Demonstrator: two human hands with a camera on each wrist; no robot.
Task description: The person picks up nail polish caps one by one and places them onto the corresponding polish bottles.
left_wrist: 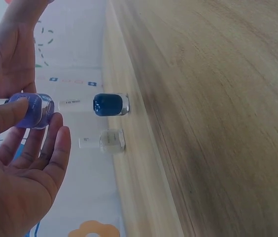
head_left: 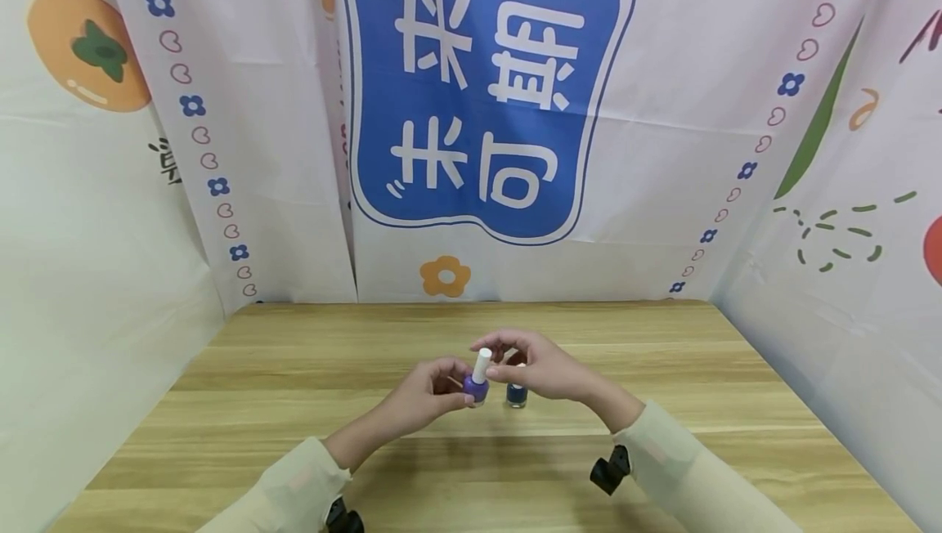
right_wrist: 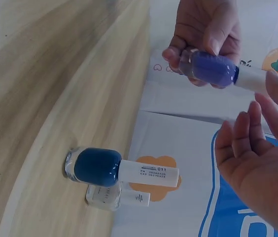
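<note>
My left hand (head_left: 423,394) pinches a purple nail polish bottle (head_left: 476,387) by its glass body, thumb on one side and fingers on the other. The bottle is held tilted above the table. At its white cap (right_wrist: 251,79) is my right hand (head_left: 548,365), thumb and forefinger about the cap and the other fingers loosely bent. Below the right hand a dark blue nail polish bottle (right_wrist: 98,167) stands upright, its white cap partly covered by that hand in the head view. Beside it stands a clear bottle (left_wrist: 112,141) with a white cap, hidden in the head view.
The wooden table (head_left: 294,435) reaches back to a white printed cloth (head_left: 662,190), which also hangs along both sides. A dark wrist camera (head_left: 611,472) hangs below the right sleeve, another (head_left: 344,518) by the left one.
</note>
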